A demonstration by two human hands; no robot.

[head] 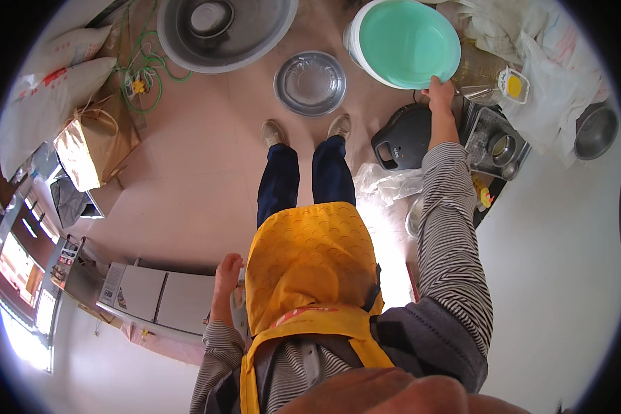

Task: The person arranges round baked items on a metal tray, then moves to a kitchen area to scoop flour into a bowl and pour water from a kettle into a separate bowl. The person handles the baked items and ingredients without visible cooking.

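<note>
My right hand (440,93) reaches forward with its fingers at the near rim of a green plastic basin (410,44), gripping it. This basin sits on top of a white bucket (353,46), whose rim shows along the left side. Beside that hand lies a large clear plastic oil jug (478,72) with a yellow cap. On the floor ahead of my feet is a round metal basin (310,84) with a shiny inside. My left hand (228,274) hangs at my side by the yellow apron (310,248), fingers loosely bent, with nothing visible in it.
A big grey tub (259,39) holding a smaller round vessel (209,18) stands ahead. To the right are a black appliance (403,137), a metal tray (491,139) and plastic bags (553,93). Leftward lie a green hose (158,77), sacks (57,98) and a paper bag (95,139).
</note>
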